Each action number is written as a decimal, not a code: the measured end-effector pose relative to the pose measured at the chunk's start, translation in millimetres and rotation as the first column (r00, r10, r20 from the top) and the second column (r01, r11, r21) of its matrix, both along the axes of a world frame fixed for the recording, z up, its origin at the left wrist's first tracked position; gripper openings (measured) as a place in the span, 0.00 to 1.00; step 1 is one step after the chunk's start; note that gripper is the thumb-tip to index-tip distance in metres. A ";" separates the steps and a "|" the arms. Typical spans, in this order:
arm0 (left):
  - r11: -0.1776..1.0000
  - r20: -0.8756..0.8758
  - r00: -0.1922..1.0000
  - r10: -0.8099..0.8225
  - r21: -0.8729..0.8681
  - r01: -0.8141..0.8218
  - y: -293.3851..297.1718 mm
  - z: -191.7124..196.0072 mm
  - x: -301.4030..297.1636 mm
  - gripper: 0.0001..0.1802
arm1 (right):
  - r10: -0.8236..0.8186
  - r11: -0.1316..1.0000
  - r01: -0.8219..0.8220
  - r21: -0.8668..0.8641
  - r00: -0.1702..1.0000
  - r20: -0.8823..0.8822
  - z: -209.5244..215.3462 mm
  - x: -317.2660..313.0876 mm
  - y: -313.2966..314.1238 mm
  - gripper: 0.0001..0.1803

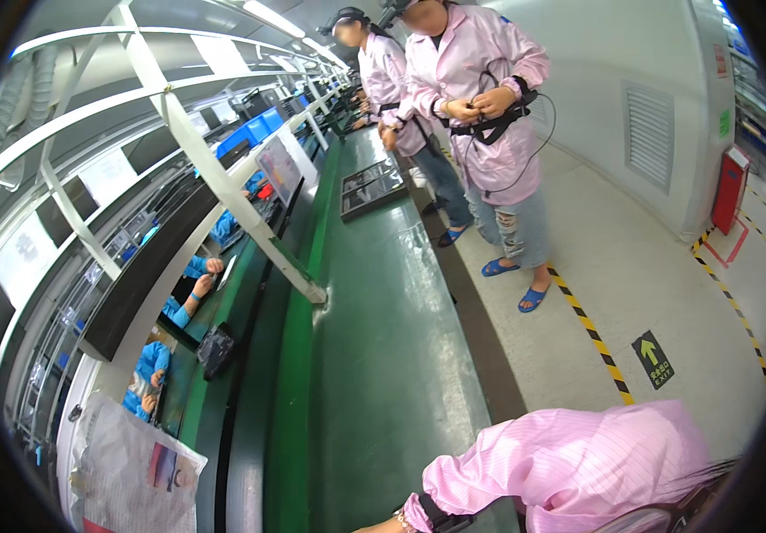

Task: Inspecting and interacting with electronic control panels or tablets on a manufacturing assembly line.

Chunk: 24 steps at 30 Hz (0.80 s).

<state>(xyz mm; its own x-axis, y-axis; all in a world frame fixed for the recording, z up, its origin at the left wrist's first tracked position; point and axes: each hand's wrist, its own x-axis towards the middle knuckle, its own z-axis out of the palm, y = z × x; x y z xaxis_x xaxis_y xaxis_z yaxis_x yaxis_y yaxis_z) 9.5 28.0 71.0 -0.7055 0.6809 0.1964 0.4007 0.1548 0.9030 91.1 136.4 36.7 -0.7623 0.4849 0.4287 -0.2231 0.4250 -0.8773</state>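
Note:
A pink striped sleeve enters at the lower right and reaches left over the green bench (383,382). It appears to be my right arm. A black band circles the wrist, with a beaded bracelet beyond it. Only a sliver of my right hand (383,528) shows at the lower edge, by the bench surface. Its fingers are cut off, so neither their pose nor anything held can be made out. My left hand is outside the picture.
A dark divided tray (374,188) lies farther along the bench. Two people in pink coats (480,80) stand right of it. White frame posts (214,169) rise at the left. Behind them, blue sleeves (150,364) and hands show near a dark wrapped object (215,350).

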 end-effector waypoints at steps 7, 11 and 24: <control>0.998 0.038 0.998 -0.059 -0.024 0.060 13.0 -5.1 18.0 0.20 | 0.106 0.983 -0.112 -0.149 0.993 -0.047 8.8 3.7 -2.4 0.20; 0.998 0.038 0.998 -0.054 -0.038 0.055 10.5 -2.0 17.8 0.20 | 0.073 0.996 -0.077 -0.047 0.994 -0.081 4.7 3.7 -1.1 0.20; 0.998 0.053 0.998 -0.029 -0.058 0.032 5.5 5.5 25.3 0.20 | 0.061 0.995 -0.047 0.087 0.985 -0.163 -4.9 -6.0 -0.8 0.21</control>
